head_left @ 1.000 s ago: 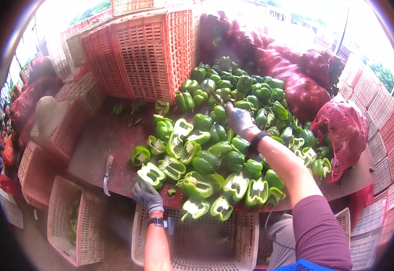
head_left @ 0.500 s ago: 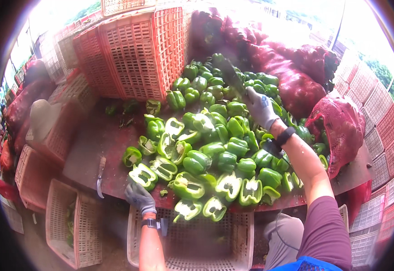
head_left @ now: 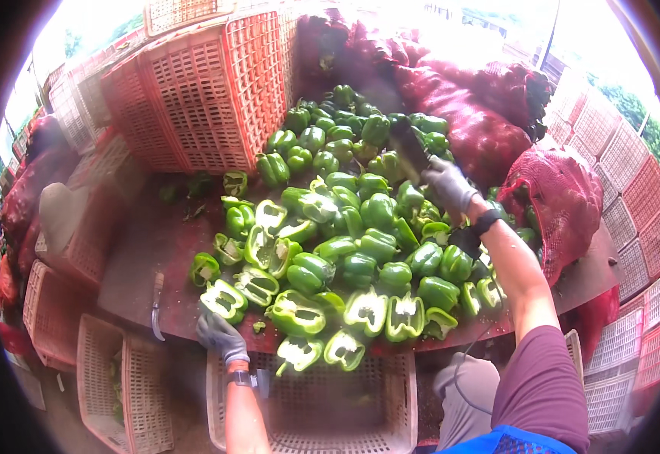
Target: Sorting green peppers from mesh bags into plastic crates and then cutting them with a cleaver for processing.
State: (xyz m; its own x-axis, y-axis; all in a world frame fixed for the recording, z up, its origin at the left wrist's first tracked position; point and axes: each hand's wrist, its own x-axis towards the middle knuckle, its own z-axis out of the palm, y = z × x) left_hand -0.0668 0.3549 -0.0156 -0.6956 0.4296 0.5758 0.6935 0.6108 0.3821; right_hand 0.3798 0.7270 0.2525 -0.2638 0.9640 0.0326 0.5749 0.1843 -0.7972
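My left hand (head_left: 221,337), in a grey glove, rests at the table's front edge. Its loosely bent fingers lie against the lower rim of a halved green bell pepper (head_left: 225,301), not closed around it. My right hand (head_left: 451,185), also gloved, is closed on a large dark-bladed knife (head_left: 408,147) over the right side of the pepper heap. The blade points to the upper left and is blurred; a pale handle end shows under the hand. Whole bell peppers (head_left: 311,271) fill the middle of the table, with several cut halves (head_left: 365,312) nearer me, their pale insides showing.
A small curved knife (head_left: 157,306) lies on the red table (head_left: 129,280) at left. Stacked red crates (head_left: 194,98) stand behind it. Red mesh sacks (head_left: 557,200) line the back and right. Below the front edge sits a pale crate (head_left: 405,401); another crate (head_left: 103,371) stands left.
My right hand and the knife have come down and toward me over the heap. My left hand stays by the same halved pepper. The whole view has shifted slightly.
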